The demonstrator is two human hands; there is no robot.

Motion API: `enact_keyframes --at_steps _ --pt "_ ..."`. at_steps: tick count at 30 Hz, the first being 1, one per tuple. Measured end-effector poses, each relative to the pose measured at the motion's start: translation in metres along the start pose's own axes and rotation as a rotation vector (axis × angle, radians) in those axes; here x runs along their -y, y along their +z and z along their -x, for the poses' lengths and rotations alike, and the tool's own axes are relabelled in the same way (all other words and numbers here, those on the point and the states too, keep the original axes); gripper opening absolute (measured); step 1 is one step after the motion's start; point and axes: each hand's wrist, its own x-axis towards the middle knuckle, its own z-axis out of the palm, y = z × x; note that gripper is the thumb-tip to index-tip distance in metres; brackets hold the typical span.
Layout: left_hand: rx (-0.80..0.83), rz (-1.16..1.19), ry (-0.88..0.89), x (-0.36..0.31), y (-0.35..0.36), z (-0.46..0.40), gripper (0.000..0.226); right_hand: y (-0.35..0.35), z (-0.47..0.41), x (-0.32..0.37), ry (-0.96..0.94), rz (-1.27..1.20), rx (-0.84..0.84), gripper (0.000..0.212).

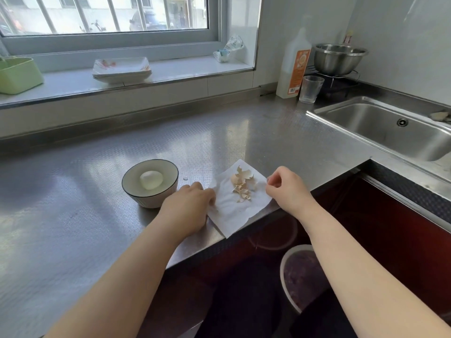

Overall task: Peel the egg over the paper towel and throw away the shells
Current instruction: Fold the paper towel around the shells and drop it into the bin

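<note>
A peeled white egg (151, 179) lies in a small bowl (149, 200) on the steel counter. To its right a white paper towel (231, 215) lies at the counter's front edge, with a heap of tan egg shells (242, 185) on it. My left hand (189, 206) rests knuckles up on the towel's left edge, its fingertips touching the paper. My right hand (285, 185) is at the towel's right corner, fingers curled and pinching that edge. Whether either hand has lifted the paper I cannot tell.
A bin (300, 276) with a dark liner stands on the floor below the counter edge, under my right forearm. A sink (390, 132) lies at the right. A glass (311, 89), a bottle (294, 67) and a steel bowl (339, 58) stand behind it. Plates (121, 69) sit on the sill.
</note>
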Motion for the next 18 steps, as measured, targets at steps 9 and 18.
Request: enact_keyframes --at_steps 9,18 --pt "-0.085 0.326 -0.013 -0.012 0.007 -0.008 0.021 0.009 0.012 -0.001 -0.006 -0.075 0.030 0.043" --pt "0.031 0.634 -0.115 -0.016 -0.006 -0.028 0.029 0.010 0.022 -0.001 -0.076 -0.042 0.004 0.031"
